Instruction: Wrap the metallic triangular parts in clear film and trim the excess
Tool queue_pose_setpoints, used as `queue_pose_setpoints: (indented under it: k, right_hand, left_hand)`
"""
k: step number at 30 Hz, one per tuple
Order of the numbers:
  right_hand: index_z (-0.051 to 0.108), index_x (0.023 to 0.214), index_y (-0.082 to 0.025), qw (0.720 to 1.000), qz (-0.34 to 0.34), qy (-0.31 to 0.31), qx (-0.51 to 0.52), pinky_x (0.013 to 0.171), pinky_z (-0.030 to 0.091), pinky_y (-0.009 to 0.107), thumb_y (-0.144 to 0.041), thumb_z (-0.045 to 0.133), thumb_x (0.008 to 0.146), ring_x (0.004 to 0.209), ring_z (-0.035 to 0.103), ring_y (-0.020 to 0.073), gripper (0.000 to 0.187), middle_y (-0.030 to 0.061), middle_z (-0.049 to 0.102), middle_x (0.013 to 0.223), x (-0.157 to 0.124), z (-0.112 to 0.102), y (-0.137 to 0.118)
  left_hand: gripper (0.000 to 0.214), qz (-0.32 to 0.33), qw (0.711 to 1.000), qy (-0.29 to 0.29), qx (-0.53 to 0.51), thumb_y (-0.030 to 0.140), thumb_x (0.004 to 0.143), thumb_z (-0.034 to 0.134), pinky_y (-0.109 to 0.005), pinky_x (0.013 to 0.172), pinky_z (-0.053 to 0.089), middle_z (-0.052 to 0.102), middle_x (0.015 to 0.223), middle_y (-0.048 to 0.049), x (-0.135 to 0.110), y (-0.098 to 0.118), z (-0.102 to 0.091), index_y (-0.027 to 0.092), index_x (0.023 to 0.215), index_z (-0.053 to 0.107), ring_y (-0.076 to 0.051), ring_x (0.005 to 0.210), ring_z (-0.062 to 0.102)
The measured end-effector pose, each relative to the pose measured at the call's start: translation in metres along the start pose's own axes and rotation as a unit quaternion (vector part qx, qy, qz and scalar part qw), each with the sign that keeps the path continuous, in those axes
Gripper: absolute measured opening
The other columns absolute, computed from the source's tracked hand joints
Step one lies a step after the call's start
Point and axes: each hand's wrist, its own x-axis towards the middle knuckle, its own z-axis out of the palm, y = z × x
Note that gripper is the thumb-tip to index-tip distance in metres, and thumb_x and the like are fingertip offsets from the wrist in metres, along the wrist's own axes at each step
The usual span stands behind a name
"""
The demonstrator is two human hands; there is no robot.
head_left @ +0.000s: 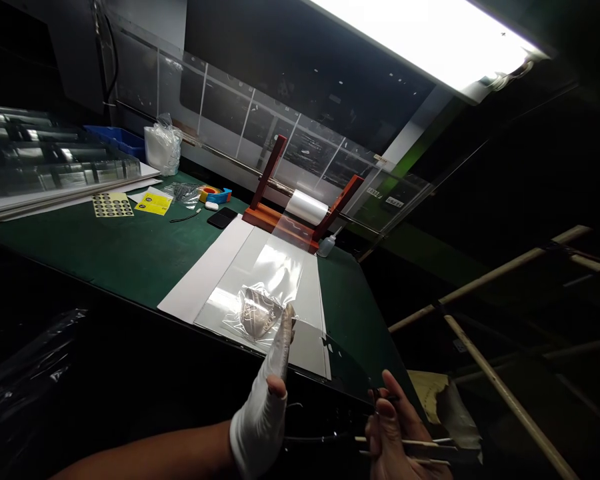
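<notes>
We note the left hand [264, 408] edge-on, fingers straight together beside clear film [279, 268]; dragging could crease it. Right hand [391, 427] pinches something dark [377, 393].

Wooden stand [258, 219] on green table [130, 247]

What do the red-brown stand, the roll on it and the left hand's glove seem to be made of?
Stand: probably wood, stained or painted red-brown, judging by its plain, squared bars.
Roll: likely glossy plastic film; it catches bright highlights, and the strip leading off it is see-through.
Glove: apparently thin, matte white fabric, with soft folds and no shine.
</notes>
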Motion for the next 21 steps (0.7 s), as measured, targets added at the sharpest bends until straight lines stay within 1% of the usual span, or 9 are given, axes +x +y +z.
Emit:
queue_pose_setpoints:
  k: [3, 7, 10, 13, 17, 21]
  right_hand:
    - [0.07, 0.124, -0.02, 1.0, -0.006, -0.005, 0.003, 0.042, 0.04, 0.026, -0.056, 0.075, 0.082, 0.048, 0.046, 0.0068, 0.056, 0.0048, 0.069, 0.094, 0.0, 0.0, -0.001]
    - [0.071, 0.123, -0.019, 0.999, -0.009, -0.001, 0.04, 0.042, 0.039, 0.024, -0.051, 0.077, 0.081, 0.049, 0.046, 0.0068, 0.053, 0.0025, 0.066, 0.085, 0.0, 0.0, -0.001]
    - [0.072, 0.12, -0.021, 0.998, -0.007, 0.002, 0.067, 0.042, 0.038, 0.023, -0.046, 0.078, 0.081, 0.049, 0.045, 0.0056, 0.047, 0.0014, 0.066, 0.084, 0.001, 0.0, -0.001]
    - [0.073, 0.118, -0.021, 0.997, -0.015, 0.005, 0.07, 0.043, 0.037, 0.023, -0.044, 0.078, 0.082, 0.049, 0.045, 0.0052, 0.043, 0.0008, 0.065, 0.082, 0.002, 0.001, -0.002]
    - [0.074, 0.116, -0.019, 0.998, -0.02, 0.015, 0.064, 0.044, 0.036, 0.024, -0.044, 0.079, 0.081, 0.048, 0.043, 0.0051, 0.043, 0.0005, 0.064, 0.079, 0.002, 0.001, -0.005]
    - [0.073, 0.117, -0.018, 0.998, 0.003, 0.013, 0.067, 0.046, 0.036, 0.024, -0.041, 0.08, 0.08, 0.051, 0.044, 0.0059, 0.043, 0.0018, 0.066, 0.083, 0.0, 0.0, -0.009]
  left_hand:
    - [0.096, 0.002, 0.999, 0.027, 0.023, 0.085, 0.084, 0.031, -0.058, 0.125, 0.009, 0.023, 0.166, -0.0059, 0.0, -0.006, -0.001, 0.026, 0.159, 0.024, -0.034, 0.155, 0.001]
    - [0.091, -0.016, 0.999, 0.03, 0.033, 0.083, 0.088, 0.027, -0.058, 0.125, 0.01, 0.018, 0.167, -0.0051, 0.001, -0.017, -0.005, 0.028, 0.159, 0.022, -0.035, 0.155, 0.007]
    - [0.091, -0.014, 0.999, 0.02, 0.031, 0.082, 0.089, 0.024, -0.052, 0.126, 0.011, 0.013, 0.168, -0.0046, 0.003, -0.022, -0.007, 0.026, 0.16, 0.019, -0.033, 0.155, 0.003]
    - [0.098, -0.016, 0.999, 0.017, 0.034, 0.086, 0.085, 0.024, -0.05, 0.126, 0.01, 0.011, 0.168, -0.0049, 0.004, -0.019, -0.006, 0.024, 0.16, 0.019, -0.032, 0.155, -0.002]
    - [0.098, -0.047, 0.998, 0.014, 0.047, 0.085, 0.086, 0.023, -0.052, 0.126, 0.011, 0.015, 0.168, -0.0066, 0.004, -0.009, -0.002, 0.022, 0.16, 0.019, -0.034, 0.155, 0.001]
    - [0.098, -0.033, 0.999, 0.013, 0.041, 0.087, 0.084, 0.022, -0.049, 0.126, 0.011, 0.017, 0.167, -0.0057, 0.006, 0.0, 0.003, 0.023, 0.159, 0.024, -0.033, 0.155, 0.004]
